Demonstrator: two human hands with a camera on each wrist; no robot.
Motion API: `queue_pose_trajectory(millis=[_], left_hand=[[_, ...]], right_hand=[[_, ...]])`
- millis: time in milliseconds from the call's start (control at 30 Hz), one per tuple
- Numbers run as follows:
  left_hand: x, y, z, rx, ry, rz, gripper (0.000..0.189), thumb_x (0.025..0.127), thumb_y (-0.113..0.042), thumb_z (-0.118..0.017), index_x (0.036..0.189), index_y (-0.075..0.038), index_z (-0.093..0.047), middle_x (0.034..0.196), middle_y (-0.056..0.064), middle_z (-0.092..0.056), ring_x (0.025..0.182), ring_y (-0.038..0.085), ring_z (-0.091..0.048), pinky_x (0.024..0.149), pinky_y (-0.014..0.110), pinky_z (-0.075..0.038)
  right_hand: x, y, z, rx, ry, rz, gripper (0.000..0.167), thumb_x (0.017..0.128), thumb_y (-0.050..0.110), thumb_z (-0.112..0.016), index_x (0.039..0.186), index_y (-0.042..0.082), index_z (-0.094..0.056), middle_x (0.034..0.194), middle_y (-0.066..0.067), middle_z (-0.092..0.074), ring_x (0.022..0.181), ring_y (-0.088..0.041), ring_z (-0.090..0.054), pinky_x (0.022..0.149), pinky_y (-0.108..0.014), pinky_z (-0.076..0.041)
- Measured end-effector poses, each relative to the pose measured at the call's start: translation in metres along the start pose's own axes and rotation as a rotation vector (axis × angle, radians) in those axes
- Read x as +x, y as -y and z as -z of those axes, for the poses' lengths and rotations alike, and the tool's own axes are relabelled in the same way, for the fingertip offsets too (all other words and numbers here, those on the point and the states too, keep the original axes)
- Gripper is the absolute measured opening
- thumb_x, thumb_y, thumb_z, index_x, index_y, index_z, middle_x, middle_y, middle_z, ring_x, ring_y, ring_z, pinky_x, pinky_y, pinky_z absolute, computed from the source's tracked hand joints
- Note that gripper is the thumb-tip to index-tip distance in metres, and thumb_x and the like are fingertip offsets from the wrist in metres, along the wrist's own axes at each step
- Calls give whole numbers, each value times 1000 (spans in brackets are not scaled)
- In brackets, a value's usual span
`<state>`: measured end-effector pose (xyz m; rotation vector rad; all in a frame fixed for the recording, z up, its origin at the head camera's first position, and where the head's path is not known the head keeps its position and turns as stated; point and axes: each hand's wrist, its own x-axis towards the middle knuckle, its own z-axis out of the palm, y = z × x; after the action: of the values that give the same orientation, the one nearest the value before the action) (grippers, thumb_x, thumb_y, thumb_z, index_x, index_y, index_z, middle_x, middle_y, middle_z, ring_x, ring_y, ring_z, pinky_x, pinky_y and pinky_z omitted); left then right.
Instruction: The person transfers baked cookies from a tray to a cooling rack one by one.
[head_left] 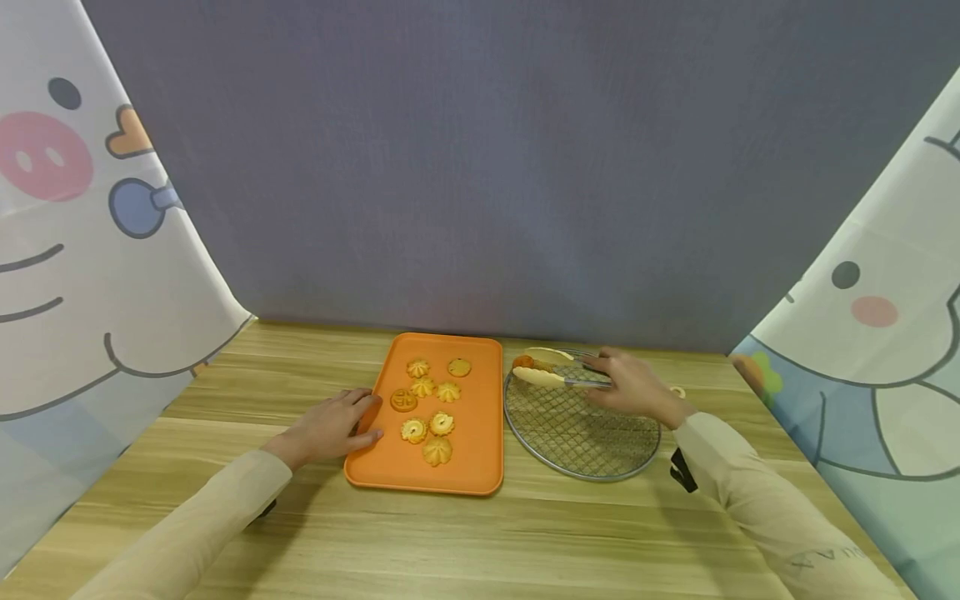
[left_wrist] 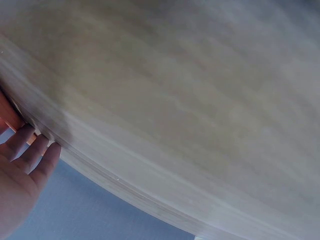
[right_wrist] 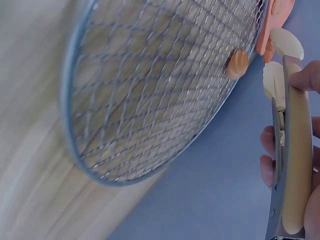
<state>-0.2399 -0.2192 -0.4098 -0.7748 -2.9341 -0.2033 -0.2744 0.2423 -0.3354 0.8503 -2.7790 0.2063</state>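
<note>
My right hand (head_left: 630,383) grips a pair of tongs (right_wrist: 297,150) with cream tips and metal arms, over the far left part of a round wire rack (head_left: 585,433). Near the tong tips is a brown-orange cookie (head_left: 522,362); it appears to lie between them. A second cookie (right_wrist: 237,64) sits on the mesh near the rim. My left hand (head_left: 330,427) rests on the left edge of an orange tray (head_left: 468,450), fingers and thumb spread along the rim. Several cookies lie on the tray, among them a smiley-face cookie (head_left: 403,400) and a swirled cookie (head_left: 438,451).
The tray and rack stand side by side on a wood-grain table (head_left: 450,550). A grey-blue partition (head_left: 480,183) rises behind them. Cartoon-printed cloths hang at the left and right. A small cream loop (head_left: 678,392) shows beyond my right wrist.
</note>
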Motion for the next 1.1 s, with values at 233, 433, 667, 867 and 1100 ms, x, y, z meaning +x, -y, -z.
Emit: queue_pose_trajectory(millis=[233,433,667,867,1100], left_hand=[[0,0,0,1,4,2,61,88,-48,-53,130,-4,-49,132,20,-47,121,41,-45,96,54,-39],[0,2,-1,7,4,-2,62,88,-49,-52,130,-4,-49,132,20,-47,120,41,-45,96,54,-39],[0,2,-1,10,8,2,62,88,-50,-51,130,-4,-49,132,20,-47,121,40,-45,97,54,-39],[0,2,-1,10,8,2,62,88,-50,-51,130,-4,-48,132,20,-46,121,41,-45,97,54,-38],[0,2,-2,14,5,1,63,88,-51,-50,130,-5,-48,132,20,-46,121,40,-45,97,54,-38]], right_hand=[[-12,-14,2,-13,-8,-41,51,73,20,-69,118,-2,-60,88,-12,-60,56,-8,-41,44,-21,-33],[-21,-26,3,-24,-14,-64,48,74,20,-70,115,-4,-61,92,-18,-62,55,-10,-47,45,-24,-35],[-29,-38,2,-26,-20,-94,47,75,19,-69,115,-5,-60,99,-23,-62,56,-12,-52,46,-27,-39],[-33,-43,2,-25,-16,-116,46,75,18,-70,115,-4,-60,100,-24,-61,57,-13,-53,46,-28,-41],[-36,-48,-4,-52,-39,-127,47,74,20,-71,114,-2,-61,92,-17,-62,57,-13,-49,43,-26,-36]])
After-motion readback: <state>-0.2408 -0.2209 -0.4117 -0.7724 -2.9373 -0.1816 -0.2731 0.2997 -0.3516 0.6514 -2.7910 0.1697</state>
